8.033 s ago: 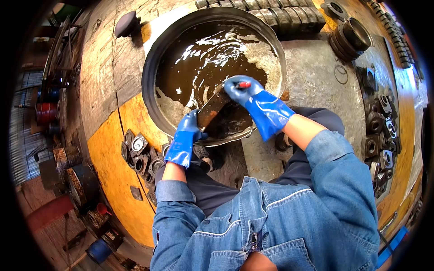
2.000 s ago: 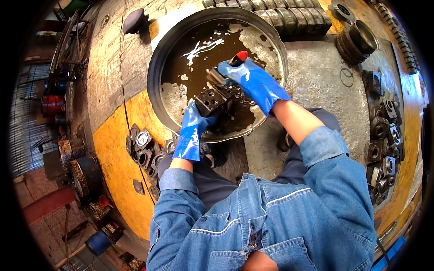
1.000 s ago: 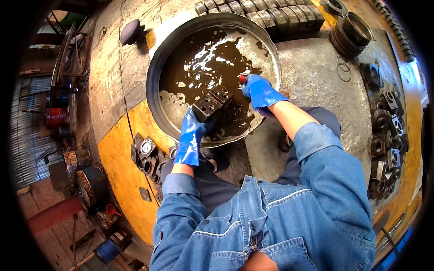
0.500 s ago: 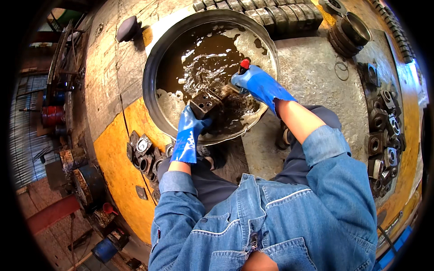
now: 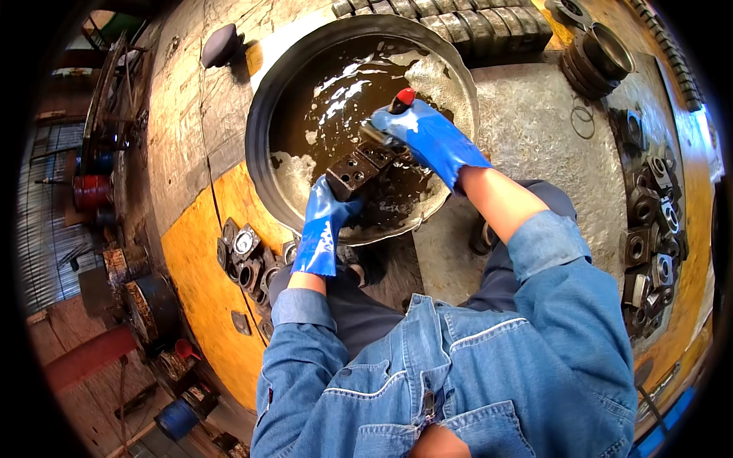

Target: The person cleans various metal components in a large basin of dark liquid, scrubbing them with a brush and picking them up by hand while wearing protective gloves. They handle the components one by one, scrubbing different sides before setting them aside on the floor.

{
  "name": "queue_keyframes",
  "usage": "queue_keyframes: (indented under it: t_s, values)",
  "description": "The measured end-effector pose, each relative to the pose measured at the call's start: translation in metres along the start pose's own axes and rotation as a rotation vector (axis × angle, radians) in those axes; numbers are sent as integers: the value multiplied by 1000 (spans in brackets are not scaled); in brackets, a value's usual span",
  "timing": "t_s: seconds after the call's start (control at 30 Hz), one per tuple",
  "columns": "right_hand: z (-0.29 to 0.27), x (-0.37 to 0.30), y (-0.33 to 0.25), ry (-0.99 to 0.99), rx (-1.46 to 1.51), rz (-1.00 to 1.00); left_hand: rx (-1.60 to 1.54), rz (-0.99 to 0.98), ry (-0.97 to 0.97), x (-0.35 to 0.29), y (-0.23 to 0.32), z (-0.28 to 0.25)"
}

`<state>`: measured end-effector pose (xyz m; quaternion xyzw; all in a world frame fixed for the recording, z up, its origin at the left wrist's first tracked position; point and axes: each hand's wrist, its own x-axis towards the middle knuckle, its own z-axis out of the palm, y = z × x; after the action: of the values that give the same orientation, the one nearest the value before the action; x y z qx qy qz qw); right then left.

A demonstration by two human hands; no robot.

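Nearest the camera, denim sleeves lead forward to two blue-gloved hands over a round metal basin [image 5: 263, 114] of murky brown liquid. Left hand [image 5: 322, 229] — fingers curled around the near lower end of a dark metal block [image 5: 359, 169], gripping it at the basin's near side; the block is tilted, its bored face with several round holes turned up, partly above the liquid. Right hand [image 5: 431, 137] — closed around a brush with a red-tipped handle [image 5: 402, 98], the working end pressed against the block's far upper end; bristles hidden by foam and glove. Liquid surface is disturbed, with pale froth near the basin wall. Left of the basin, on the yellow floor patch, a cluster of small metal housings [image 5: 243, 256]. Right, on grey concrete, a row of similar dark parts [image 5: 649, 244]. Farther off, stacked rings [image 5: 599, 49] at upper right and a dark knob-like object [image 5: 221, 44] at upper left.
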<state>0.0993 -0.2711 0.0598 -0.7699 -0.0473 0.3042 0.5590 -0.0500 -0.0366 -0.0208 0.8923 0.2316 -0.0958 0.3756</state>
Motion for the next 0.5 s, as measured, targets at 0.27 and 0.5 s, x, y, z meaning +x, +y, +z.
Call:
queue_keyframes:
  t_s: [0.27,0.5]
  values:
    - [30,-7,7,-220,-159,-59,11,32,-51,6,-1,1]
    - [27,15,27,-149,-127,-261,10,15,-48,8,-7,-1]
